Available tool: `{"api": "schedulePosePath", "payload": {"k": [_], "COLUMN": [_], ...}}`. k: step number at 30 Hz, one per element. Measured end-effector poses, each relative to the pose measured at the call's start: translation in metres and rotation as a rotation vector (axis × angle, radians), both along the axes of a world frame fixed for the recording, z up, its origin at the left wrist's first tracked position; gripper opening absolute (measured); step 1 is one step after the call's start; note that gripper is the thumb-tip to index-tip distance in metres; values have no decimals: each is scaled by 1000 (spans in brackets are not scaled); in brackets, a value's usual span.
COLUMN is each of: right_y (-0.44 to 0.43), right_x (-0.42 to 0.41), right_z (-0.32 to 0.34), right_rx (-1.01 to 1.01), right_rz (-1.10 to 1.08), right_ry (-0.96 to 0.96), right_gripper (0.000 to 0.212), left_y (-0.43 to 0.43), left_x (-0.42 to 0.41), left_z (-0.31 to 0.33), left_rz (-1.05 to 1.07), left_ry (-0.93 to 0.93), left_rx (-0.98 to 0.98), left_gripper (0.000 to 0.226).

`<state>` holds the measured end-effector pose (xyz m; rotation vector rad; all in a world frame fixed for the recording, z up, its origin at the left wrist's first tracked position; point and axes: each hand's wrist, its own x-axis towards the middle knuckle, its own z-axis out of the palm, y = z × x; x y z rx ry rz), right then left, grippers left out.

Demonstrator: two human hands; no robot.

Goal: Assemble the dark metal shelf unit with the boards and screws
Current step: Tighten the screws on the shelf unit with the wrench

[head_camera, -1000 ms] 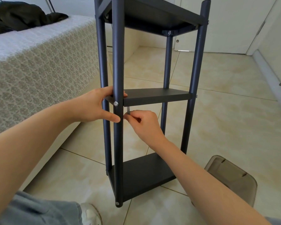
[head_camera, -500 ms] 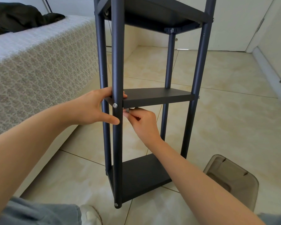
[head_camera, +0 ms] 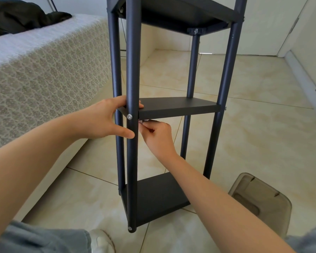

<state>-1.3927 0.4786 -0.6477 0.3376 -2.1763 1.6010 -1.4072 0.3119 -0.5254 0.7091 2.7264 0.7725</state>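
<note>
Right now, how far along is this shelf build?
Done: the top board, middle board and bottom board are mounted, with a screw through the front post. In hand: the left hand grips that post while the right hand pinches a small silvery tool under the middle board. Left: probably tightening remaining screws.

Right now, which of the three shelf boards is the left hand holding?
The middle board: the left hand grips its near corner by the front post; the top board and bottom board are untouched.
</note>
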Motion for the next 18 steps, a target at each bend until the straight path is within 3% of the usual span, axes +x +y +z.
{"api": "schedulePosePath", "payload": {"k": [3, 7, 18], "right_y": [7, 28, 96], "right_x": [7, 20, 57], "right_z": [-7, -11, 40], "right_rx": [83, 134, 267], "right_rz": [30, 88, 86], "right_ry": [-66, -146, -284], "right_gripper": [37, 23, 23], "left_y": [0, -1, 11], "left_x": [0, 0, 9], "left_z": [2, 3, 8], "left_rz": [4, 2, 13], "left_ry": [-11, -31, -66], "left_rx": [2, 4, 25], "left_gripper": [71, 67, 70]}}
